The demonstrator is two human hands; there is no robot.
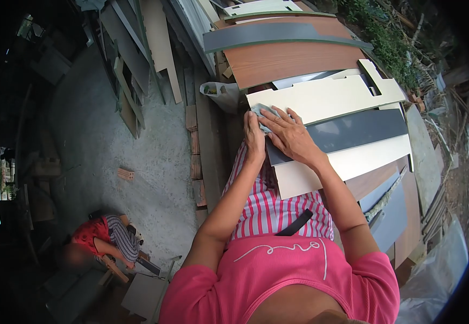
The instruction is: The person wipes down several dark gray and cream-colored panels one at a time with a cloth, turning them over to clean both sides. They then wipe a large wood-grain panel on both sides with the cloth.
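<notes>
My left hand [254,139] and my right hand [289,135] lie close together on a small pale grey-green cloth [260,112]. The cloth rests at the edge of a cream cut-out board [326,97] on a stack of panels. My right hand lies flat, fingers spread, over the cloth and the end of a dark grey strip [358,129]. The fingers of my left hand curl on the cloth's near edge. Below the strip lies a cream strip [353,162]. I wear a pink top and striped trousers.
The stack also holds a wood-brown board [294,59] and a curved grey piece [277,33]. A white plastic bag [221,93] sits beside the pile. Offcuts lean at top left over a concrete floor [110,146]. A person in red [105,237] crouches at lower left.
</notes>
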